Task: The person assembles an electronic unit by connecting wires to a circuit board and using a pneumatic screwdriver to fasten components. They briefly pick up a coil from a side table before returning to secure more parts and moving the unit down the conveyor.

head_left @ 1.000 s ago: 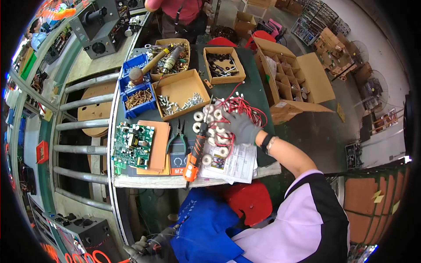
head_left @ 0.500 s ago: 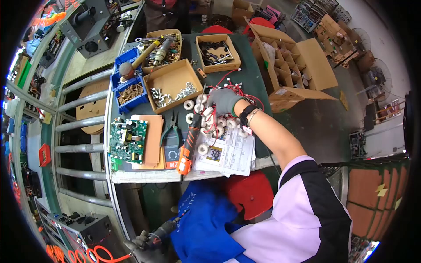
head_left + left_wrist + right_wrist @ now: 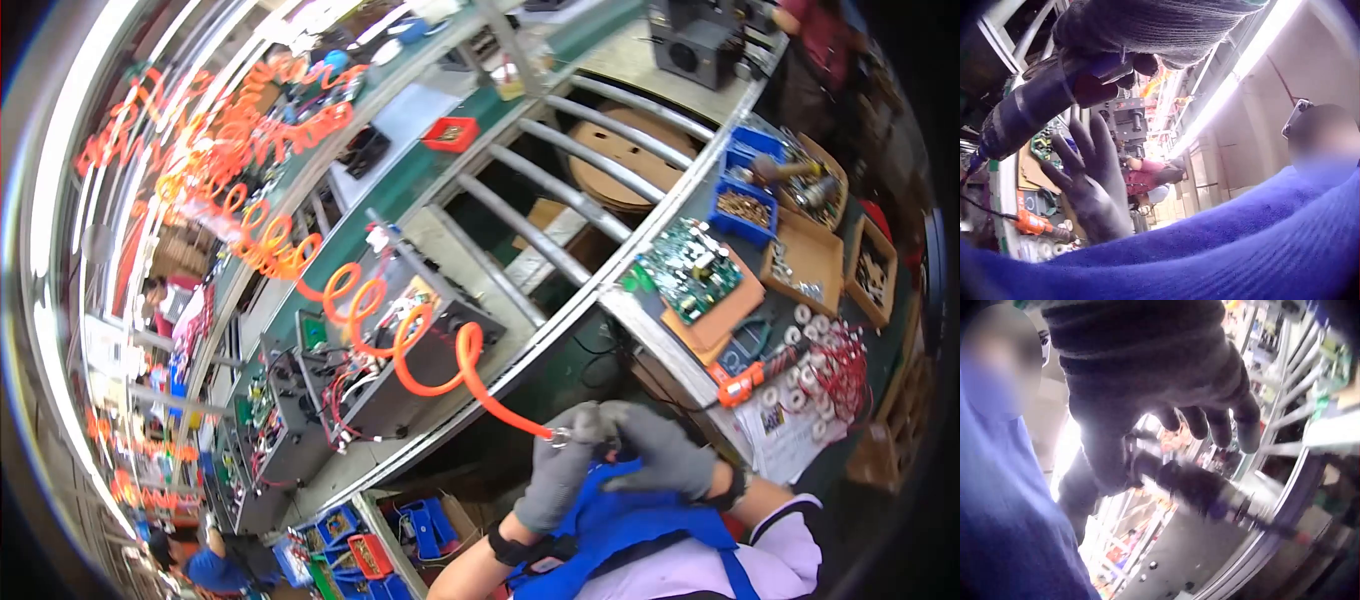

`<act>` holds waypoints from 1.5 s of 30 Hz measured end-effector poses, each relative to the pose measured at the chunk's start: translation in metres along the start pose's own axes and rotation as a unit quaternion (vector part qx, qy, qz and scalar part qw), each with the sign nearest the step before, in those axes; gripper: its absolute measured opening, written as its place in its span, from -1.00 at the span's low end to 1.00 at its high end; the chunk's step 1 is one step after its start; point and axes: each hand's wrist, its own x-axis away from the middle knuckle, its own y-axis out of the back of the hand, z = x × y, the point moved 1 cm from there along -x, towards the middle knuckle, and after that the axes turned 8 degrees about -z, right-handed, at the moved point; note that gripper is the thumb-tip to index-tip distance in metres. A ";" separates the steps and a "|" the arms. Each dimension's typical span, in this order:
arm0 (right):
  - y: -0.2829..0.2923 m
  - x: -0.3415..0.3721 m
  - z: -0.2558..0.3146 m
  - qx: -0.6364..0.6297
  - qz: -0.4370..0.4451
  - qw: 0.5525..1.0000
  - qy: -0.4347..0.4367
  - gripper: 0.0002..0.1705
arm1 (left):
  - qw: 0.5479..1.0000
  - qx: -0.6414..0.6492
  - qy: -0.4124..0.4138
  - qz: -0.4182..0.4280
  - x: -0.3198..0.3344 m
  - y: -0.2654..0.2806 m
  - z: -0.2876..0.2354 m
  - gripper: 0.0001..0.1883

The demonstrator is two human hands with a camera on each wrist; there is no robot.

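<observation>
In the head view my gloved left hand (image 3: 558, 478) is in front of the blue apron, at the end of an orange coiled air hose (image 3: 510, 415). The left wrist view shows it gripping a dark cylindrical air screwdriver (image 3: 1029, 119), whose narrow tip points to the lower left. My gloved right hand (image 3: 665, 448) is close beside the left one. Its fingers (image 3: 1105, 140) are spread and fairly straight in the left wrist view, with nothing held. In the right wrist view the right hand's fingers (image 3: 1246, 428) reach over the blurred screwdriver.
Right of the hands, the table bears a green circuit board (image 3: 690, 268), an orange-handled tool (image 3: 742, 385), white rings with red wires (image 3: 835, 370), papers (image 3: 785, 450) and parts boxes (image 3: 805, 260). Metal rollers (image 3: 560, 175) and a grey metal unit (image 3: 400, 370) lie ahead.
My right hand has left the white rings and red wires and come back beside the left hand. The left hand has risen with the screwdriver; the head view has swung left.
</observation>
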 end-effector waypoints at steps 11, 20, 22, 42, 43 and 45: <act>-0.086 -0.124 0.015 -0.255 -0.090 0.950 -0.159 -0.71 | 0.801 -0.416 -0.430 0.001 -0.027 0.092 -0.122 -0.47; -0.105 -0.298 0.051 -0.403 -0.283 0.868 -0.063 -0.40 | 0.915 -0.138 -0.230 -0.303 -0.062 0.404 -0.293 -0.47; -0.130 -0.330 0.055 -0.371 -0.379 0.846 -0.052 -0.41 | 0.945 -0.127 -0.197 -0.226 -0.103 0.447 -0.282 -0.46; -0.202 -0.411 -0.020 -0.404 -0.365 0.837 -0.039 -0.58 | 0.784 -0.618 -0.058 0.021 -0.258 0.388 -0.151 -0.46; -0.199 -0.411 -0.018 -0.408 -0.344 0.842 -0.075 -0.59 | 0.792 -0.609 -0.052 0.017 -0.257 0.387 -0.151 -0.47; -0.198 -0.407 -0.028 -0.395 -0.312 0.859 -0.093 -0.56 | 0.796 -0.604 -0.041 0.006 -0.255 0.384 -0.153 -0.49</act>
